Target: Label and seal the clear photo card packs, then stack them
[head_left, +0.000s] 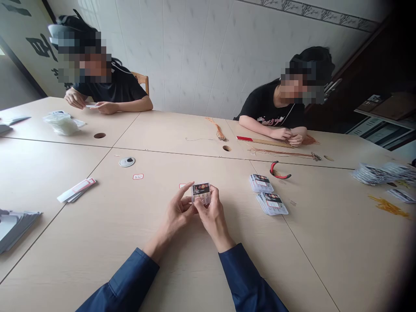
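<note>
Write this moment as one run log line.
left hand: holding clear packet with printed card | right hand: fingers on same packet | nearby: stacked packets to the right

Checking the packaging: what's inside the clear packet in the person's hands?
The clear packet has a dark printed card at top; pale items show through below, too small to identify. The left hand and right hand cover its edges.
</note>
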Motion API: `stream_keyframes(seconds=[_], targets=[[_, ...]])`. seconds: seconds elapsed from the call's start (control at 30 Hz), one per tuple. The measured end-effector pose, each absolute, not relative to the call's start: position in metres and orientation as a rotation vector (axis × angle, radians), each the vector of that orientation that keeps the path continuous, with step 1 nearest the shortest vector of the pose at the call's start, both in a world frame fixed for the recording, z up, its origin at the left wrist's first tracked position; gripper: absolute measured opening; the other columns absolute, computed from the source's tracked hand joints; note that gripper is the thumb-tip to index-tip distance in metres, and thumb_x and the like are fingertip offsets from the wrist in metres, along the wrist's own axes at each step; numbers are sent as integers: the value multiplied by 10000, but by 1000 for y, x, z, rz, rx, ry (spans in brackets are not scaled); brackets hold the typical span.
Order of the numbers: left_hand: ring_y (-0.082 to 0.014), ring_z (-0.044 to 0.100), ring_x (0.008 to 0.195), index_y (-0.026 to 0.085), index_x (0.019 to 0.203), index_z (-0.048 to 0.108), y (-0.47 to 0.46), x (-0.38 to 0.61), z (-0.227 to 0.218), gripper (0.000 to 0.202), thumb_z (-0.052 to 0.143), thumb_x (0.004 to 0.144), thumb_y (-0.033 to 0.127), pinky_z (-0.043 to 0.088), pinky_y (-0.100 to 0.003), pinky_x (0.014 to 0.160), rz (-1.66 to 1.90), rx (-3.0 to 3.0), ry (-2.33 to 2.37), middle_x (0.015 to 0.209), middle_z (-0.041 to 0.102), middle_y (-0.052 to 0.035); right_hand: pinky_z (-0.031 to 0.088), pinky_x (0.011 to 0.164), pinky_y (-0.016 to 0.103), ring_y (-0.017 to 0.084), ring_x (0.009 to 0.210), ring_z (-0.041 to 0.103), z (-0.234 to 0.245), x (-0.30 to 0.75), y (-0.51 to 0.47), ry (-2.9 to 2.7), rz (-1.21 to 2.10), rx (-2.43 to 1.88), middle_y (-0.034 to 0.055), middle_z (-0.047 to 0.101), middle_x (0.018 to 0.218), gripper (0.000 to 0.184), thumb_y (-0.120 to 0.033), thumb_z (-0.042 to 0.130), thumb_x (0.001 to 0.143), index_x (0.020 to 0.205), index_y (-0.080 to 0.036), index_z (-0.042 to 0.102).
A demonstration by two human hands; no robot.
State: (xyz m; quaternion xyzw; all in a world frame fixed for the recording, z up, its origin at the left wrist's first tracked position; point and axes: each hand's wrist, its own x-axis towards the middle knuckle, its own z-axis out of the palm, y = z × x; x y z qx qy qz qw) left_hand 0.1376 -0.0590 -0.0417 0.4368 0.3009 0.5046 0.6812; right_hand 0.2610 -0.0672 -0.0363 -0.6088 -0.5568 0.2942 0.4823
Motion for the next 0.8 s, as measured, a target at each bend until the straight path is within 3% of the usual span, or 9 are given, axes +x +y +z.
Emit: stream_keyframes(seconds=[0.47,0.67,0.8], targets=[[-244,718,886,155,1467,370,-59,138,-37,859,797,750,360,536,-305,774,1099,987,744,1005,754,-138,472,604,280,181,679,579,-39,261,-66,-1377,688,-1497,39,608,836,397,-343,509,815,1160,-167,419],[-222,710,854,167,1473,384,-59,137,-41,804,765,787,346,528,-287,749,1114,1055,749,1015,750,-128,453,568,269,166,623,542,-36,262,-68,-1382,721,-1464,6,577,766,396,-363,523,811,1137,-166,415],[-216,699,853,155,1481,378,-59,137,-43,803,753,801,358,519,-278,744,1111,1078,756,958,752,-111,466,574,272,173,659,564,-38,262,-67,-1379,746,-1482,29,598,811,442,-356,521,792,1167,-152,410]])
